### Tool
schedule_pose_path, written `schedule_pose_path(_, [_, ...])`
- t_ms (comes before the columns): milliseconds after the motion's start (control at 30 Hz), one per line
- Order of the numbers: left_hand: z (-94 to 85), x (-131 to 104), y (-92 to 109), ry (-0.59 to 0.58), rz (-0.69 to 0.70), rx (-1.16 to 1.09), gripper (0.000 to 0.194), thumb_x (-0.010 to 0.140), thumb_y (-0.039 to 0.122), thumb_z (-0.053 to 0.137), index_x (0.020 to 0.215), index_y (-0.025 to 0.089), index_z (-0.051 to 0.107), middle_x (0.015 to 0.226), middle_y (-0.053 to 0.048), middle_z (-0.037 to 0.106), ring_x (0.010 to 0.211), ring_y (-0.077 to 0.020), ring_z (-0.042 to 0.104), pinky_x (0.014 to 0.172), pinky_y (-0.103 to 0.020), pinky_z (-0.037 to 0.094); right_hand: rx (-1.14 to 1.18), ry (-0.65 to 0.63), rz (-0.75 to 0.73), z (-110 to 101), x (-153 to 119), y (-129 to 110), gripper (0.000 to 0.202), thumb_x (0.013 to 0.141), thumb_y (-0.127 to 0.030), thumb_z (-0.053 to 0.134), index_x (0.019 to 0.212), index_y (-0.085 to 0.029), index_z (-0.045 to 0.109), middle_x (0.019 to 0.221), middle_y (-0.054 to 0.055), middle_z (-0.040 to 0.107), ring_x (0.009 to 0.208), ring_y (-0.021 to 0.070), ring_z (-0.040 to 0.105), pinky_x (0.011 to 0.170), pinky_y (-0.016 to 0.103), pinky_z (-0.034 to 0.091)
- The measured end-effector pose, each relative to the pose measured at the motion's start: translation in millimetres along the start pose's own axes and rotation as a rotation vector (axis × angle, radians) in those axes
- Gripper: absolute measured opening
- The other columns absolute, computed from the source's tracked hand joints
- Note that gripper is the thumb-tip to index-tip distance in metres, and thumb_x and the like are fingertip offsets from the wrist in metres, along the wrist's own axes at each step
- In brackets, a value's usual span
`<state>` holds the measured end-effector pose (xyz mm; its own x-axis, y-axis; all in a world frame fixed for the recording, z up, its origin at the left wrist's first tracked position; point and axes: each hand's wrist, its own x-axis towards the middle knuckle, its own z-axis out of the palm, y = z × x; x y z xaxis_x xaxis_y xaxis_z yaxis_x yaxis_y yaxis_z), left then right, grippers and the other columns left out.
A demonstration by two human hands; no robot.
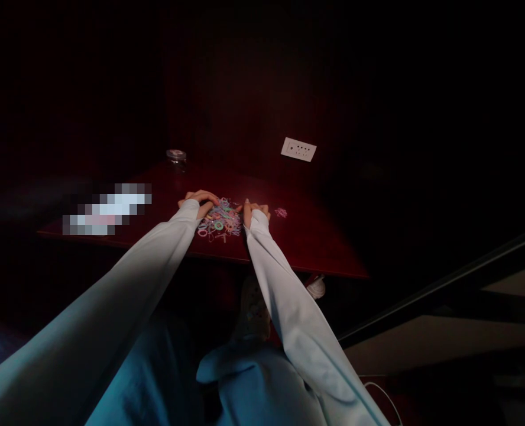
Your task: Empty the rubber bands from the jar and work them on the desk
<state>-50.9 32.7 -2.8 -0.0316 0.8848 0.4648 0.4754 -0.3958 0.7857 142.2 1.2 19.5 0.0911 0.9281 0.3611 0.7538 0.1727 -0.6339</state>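
A loose pile of small pastel bands (220, 220), in pink, purple, green and white, lies near the front edge of the dark red table. My left hand (200, 200) rests at the pile's left side, fingers bent apart over its upper edge. At the right side is my right hand (254, 210), its fingers curled and its fingertips touching the bands; whether it pinches any is too small to tell. A small clump of pink bands (281, 212) lies just right of my right hand.
The red table (316, 242) has a lidded clear jar (176, 158) at its back left. A bright pixelated patch covers something on the left. A white power socket (298, 149) is on the wall behind. Below the front edge are my legs and a shoe.
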Motion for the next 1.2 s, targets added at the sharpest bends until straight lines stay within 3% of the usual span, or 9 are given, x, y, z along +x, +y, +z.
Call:
schedule_pose_path(200, [2.2,-11,14,-0.061,0.097,0.088,0.025,0.078,0.033,0.069,0.101,0.036,0.079,0.123,0.002,0.074,0.123,-0.0320,0.053,0.109,-0.050,0.026,-0.114,0.015,0.018,-3,-1,2,0.034,0.098,-0.036,0.049,0.077,-0.024,0.074,0.105,0.003,0.073,0.111,0.0246,0.046,0.096,0.038,0.033])
schedule_pose_path(267, [5.9,-16,19,-0.097,0.144,0.129,0.021,0.077,0.035,0.073,0.097,0.037,0.080,0.124,0.001,0.075,0.123,-0.0327,0.053,0.107,-0.051,0.025,-0.121,0.040,0.027,-4,-1,2,0.028,0.095,-0.034,0.053,0.079,-0.024,0.073,0.106,0.004,0.072,0.111,0.0247,0.046,0.095,0.037,0.033])
schedule_pose_path(400, [10.4,-17,18,-0.084,0.106,0.154,0.008,0.075,0.039,0.076,0.076,0.032,0.079,0.113,0.000,0.078,0.120,-0.0335,0.053,0.104,-0.054,0.025,-0.074,0.090,0.043,-5,0,2,0.017,0.094,-0.031,0.058,0.091,-0.026,0.074,0.108,0.002,0.071,0.111,0.0238,0.046,0.096,0.036,0.032])
schedule_pose_path(633, [9.5,-9,10,0.067,0.020,0.094,0.007,0.071,0.031,0.070,0.066,0.028,0.073,0.101,-0.002,0.078,0.109,-0.0333,0.058,0.105,-0.054,0.030,0.006,-0.026,-0.059,-1,-3,-5,0.038,0.102,-0.038,0.049,0.081,-0.030,0.079,0.110,-0.002,0.071,0.112,0.0216,0.046,0.103,0.037,0.029])
schedule_pose_path(967, [5.6,-3,3,0.073,-0.022,0.121,0.008,0.070,0.026,0.068,0.077,0.027,0.072,0.097,-0.002,0.074,0.103,-0.0290,0.058,0.098,-0.041,0.041,-0.025,-0.051,-0.019,0,-1,-2,0.044,0.105,-0.037,0.045,0.081,-0.030,0.081,0.111,0.000,0.072,0.116,0.0221,0.047,0.104,0.038,0.033])
schedule_pose_path(1200, [9.5,1,-6,-0.015,0.050,0.137,0.020,0.073,0.036,0.070,0.091,0.027,0.074,0.116,-0.004,0.074,0.115,-0.0303,0.061,0.110,-0.045,0.041,-0.025,-0.040,0.045,-2,0,-4,0.040,0.105,-0.036,0.044,0.089,-0.029,0.081,0.114,0.001,0.072,0.114,0.0232,0.047,0.101,0.038,0.033])
